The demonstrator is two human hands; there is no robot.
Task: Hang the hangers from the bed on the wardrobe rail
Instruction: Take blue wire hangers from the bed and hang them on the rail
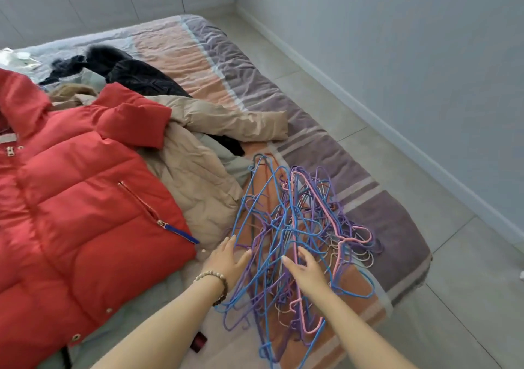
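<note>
No writing, label, brand or number can be read anywhere in view. The red jacket (pixel 85 198), left of the fingers (pixel 231 242) of the left hand (pixel 226 260), shows zips but no legible tag. The small red and black thing (pixel 199 341), nearer to the camera than those fingers, is too blurred to tell whether it bears a mark.

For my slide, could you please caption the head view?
Left hand and right hand reach into tangled hangers on bed, beside red jacket.
</note>
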